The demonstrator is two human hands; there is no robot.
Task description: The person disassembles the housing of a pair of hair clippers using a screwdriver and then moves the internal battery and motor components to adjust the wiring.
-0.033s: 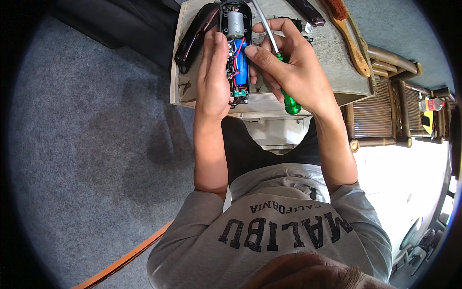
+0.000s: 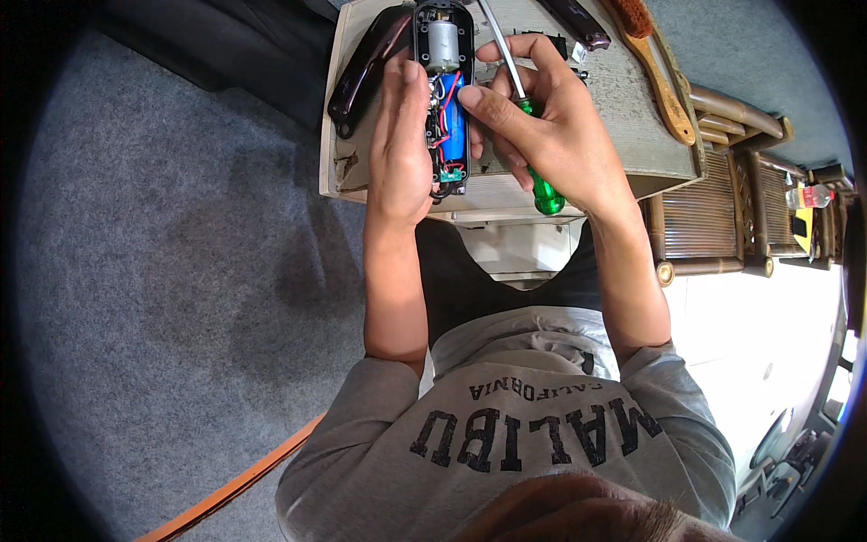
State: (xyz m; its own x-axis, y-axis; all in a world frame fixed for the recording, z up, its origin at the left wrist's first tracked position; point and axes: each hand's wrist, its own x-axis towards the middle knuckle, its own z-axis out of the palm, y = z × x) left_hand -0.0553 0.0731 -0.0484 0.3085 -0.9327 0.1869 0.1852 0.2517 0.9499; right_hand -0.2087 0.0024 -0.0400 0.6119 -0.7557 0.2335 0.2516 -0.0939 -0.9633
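An opened hair clipper (image 2: 420, 54) stands lengthwise between my hands, showing a silver motor (image 2: 442, 47), a blue cylindrical battery (image 2: 453, 117), red wires and a small green circuit board (image 2: 451, 175). My left hand (image 2: 400, 144) grips its left side, fingers straight along the dark shell. In my right hand (image 2: 564, 122) is a screwdriver (image 2: 547, 191) with a green handle, its metal shaft slanting up and left past the clipper. The right thumb rests at the battery's edge; other right fingertips are partly hidden behind the clipper.
Underneath is a worn wooden tabletop (image 2: 596, 144). A glossy dark maroon casing half (image 2: 366, 77) lies left, another maroon piece (image 2: 578, 23) at the far side. Small black parts (image 2: 546, 43) sit beyond my right hand. A wooden-handled brush (image 2: 664, 86) lies right, beside bamboo furniture (image 2: 695, 217).
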